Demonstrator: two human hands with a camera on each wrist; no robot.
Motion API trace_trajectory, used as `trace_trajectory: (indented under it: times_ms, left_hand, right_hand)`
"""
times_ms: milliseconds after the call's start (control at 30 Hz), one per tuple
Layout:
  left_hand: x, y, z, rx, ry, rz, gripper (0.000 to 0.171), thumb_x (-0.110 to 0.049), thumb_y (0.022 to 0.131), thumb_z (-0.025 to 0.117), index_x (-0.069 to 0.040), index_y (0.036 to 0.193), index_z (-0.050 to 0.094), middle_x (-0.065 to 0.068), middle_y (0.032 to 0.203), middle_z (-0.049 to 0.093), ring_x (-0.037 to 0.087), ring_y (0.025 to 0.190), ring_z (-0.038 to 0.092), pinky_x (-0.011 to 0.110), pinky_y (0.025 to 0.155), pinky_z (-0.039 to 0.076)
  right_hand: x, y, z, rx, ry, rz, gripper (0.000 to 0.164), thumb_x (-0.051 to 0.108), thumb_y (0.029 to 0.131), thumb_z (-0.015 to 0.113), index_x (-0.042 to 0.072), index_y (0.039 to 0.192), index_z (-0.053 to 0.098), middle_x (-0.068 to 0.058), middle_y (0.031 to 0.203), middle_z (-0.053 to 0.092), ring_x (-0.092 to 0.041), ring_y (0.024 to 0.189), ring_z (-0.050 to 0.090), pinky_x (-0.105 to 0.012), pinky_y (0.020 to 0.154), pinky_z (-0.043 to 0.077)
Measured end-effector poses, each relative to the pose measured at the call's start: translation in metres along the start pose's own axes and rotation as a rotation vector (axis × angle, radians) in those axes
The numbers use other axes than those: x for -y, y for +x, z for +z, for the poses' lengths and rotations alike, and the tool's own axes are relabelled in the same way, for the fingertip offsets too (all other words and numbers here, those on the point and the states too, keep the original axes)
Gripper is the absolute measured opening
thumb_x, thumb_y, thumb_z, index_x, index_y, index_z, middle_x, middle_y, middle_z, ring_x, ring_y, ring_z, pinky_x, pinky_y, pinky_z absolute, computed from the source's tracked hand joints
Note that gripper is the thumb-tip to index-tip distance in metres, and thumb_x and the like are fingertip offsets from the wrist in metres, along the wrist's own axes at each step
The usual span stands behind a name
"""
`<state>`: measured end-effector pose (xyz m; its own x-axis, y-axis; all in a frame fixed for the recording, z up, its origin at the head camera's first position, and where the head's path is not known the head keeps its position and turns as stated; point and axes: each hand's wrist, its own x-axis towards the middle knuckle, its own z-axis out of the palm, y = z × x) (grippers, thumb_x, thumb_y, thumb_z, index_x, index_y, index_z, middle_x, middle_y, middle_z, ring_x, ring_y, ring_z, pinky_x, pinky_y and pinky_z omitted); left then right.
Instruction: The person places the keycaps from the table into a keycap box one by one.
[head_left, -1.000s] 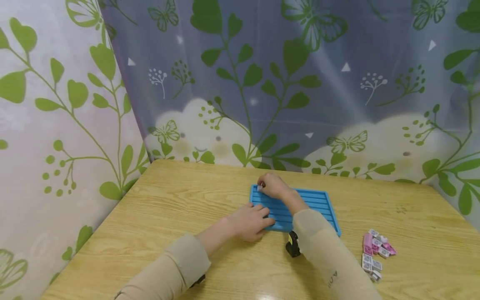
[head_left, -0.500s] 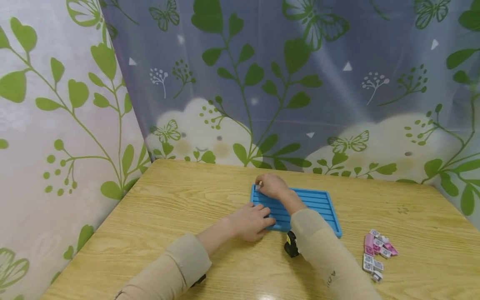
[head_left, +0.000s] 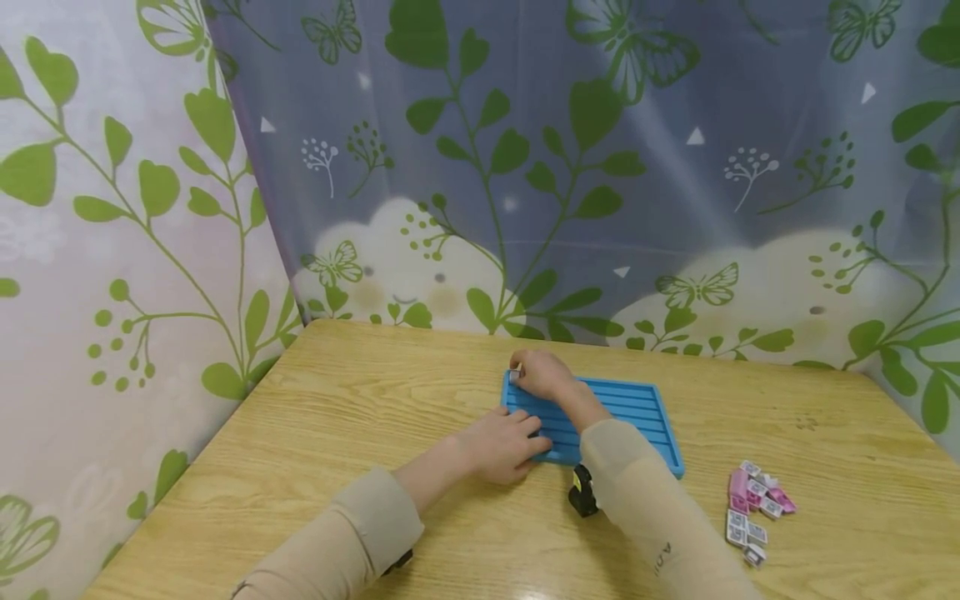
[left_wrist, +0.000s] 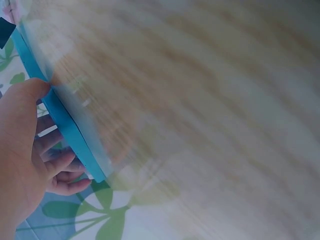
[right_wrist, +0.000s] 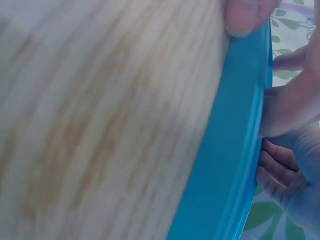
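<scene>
The left hand [head_left: 498, 446] is resting, fingers apart, on the near-left corner of a blue, rectangular, ridged tray [head_left: 633, 402]. At its far-left corner, the right hand's [head_left: 543, 373] fingers are pinching a small white block [head_left: 514, 377]. Rightward, pink and white blocks [head_left: 755, 490] are lying on the wooden desk [head_left: 375, 375].

Can see a short dark word printed on the right sleeve [head_left: 637, 492], apparently beginning with a capital A; cannot make out the other letters for certain. Can spot dark markings on the tops of several white blocks [head_left: 737, 521] at the right of the table [head_left: 390, 367], too small to read. Can also see a yellow patch [head_left: 577, 479] on the black device [head_left: 584, 502] beside that sleeve, too small to check for writing.
</scene>
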<state>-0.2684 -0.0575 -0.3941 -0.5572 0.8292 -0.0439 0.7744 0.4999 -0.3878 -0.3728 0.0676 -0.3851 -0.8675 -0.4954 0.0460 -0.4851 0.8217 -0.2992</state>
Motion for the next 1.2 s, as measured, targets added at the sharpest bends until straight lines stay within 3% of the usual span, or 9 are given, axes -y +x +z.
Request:
trace_trajectory:
  times_ms: [333, 533, 733, 967, 1200]
  left_hand:
    - [0.002, 0.001, -0.002, 0.003, -0.007, 0.009, 0.037, -0.037, 0.095, 0.047, -0.024, 0.129, 0.050, -0.001, 0.118, 0.052, 0.015, 0.105, 0.049, 0.034, 0.085, 0.042]
    - [0.003, 0.001, -0.004, 0.005, -0.016, 0.013, 0.038, -0.036, 0.095, 0.047, -0.024, 0.131, 0.050, -0.001, 0.118, 0.051, 0.016, 0.105, 0.049, 0.034, 0.085, 0.042]
    - [0.002, 0.000, -0.005, 0.014, -0.035, 0.003, 0.038, -0.035, 0.095, 0.048, -0.024, 0.131, 0.050, -0.001, 0.118, 0.051, 0.016, 0.107, 0.048, 0.033, 0.086, 0.042]
    - [0.001, 0.000, -0.003, -0.003, -0.040, 0.005, 0.038, -0.035, 0.095, 0.047, -0.024, 0.131, 0.050, -0.001, 0.118, 0.051, 0.015, 0.106, 0.049, 0.033, 0.086, 0.042]
    - [0.000, 0.000, -0.002, -0.021, -0.036, 0.009, 0.037, -0.035, 0.095, 0.047, -0.024, 0.131, 0.050, -0.001, 0.118, 0.052, 0.016, 0.106, 0.049, 0.034, 0.086, 0.043]
  right_hand:
    - [-0.007, -0.008, -0.010, 0.009, 0.038, 0.028, 0.036, 0.014, 0.087, 0.064, 0.001, 0.119, 0.055, -0.010, 0.096, 0.061, -0.023, 0.083, 0.058, -0.037, 0.072, 0.047]
    - [-0.016, -0.020, -0.025, -0.018, 0.054, 0.028, 0.036, 0.021, 0.090, 0.060, -0.002, 0.118, 0.057, -0.017, 0.106, 0.059, -0.029, 0.094, 0.057, -0.041, 0.076, 0.047]
    - [-0.027, -0.035, -0.042, -0.059, 0.055, 0.036, 0.032, 0.023, 0.092, 0.057, -0.001, 0.113, 0.062, -0.014, 0.101, 0.061, -0.027, 0.090, 0.057, -0.040, 0.074, 0.047]
    - [-0.048, -0.056, -0.061, -0.051, 0.105, 0.028, 0.032, 0.022, 0.093, 0.055, -0.004, 0.112, 0.060, -0.018, 0.104, 0.061, -0.030, 0.092, 0.058, -0.043, 0.075, 0.047]
    - [-0.068, -0.079, -0.072, -0.102, 0.072, 0.025, 0.031, 0.025, 0.094, 0.055, -0.001, 0.108, 0.063, -0.014, 0.097, 0.064, -0.028, 0.087, 0.060, -0.043, 0.072, 0.048]
